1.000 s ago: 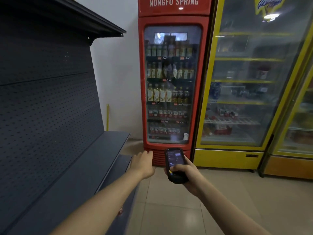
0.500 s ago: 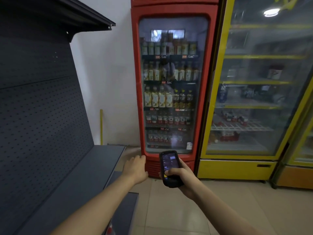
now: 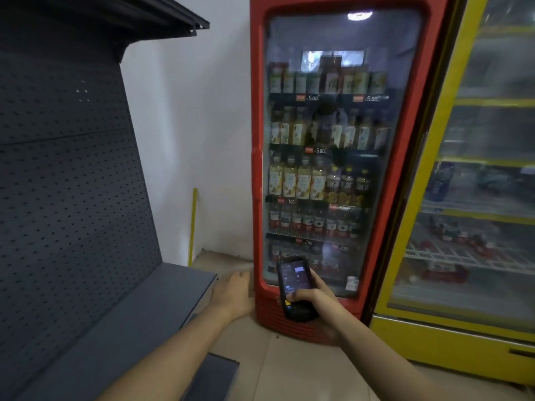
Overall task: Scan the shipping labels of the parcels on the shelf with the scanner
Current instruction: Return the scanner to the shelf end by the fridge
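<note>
Dark grey shelf unit (image 3: 72, 198) is seen on the left, with a perforated back panel and a flat grey shelf board (image 3: 139, 308) at the bottom. Red drinks fridge (image 3: 341, 157) is set against the white wall (image 3: 202, 125), glass door closed, bottles lined up on its racks. Yellow fridge (image 3: 474, 198) is placed just beside it on the right. Tiled floor (image 3: 289, 369) is seen below. A thin yellow stick (image 3: 192, 227) is leaned in the corner between shelf unit and wall. Right hand (image 3: 315, 299) is wrapped around the scanner (image 3: 295, 287), thumb laid on its lower front; screen is lit and tilted up, held in front of the red fridge's base. Left hand (image 3: 231, 293) is held out empty near the shelf board's end, fingers loosely bent.
</note>
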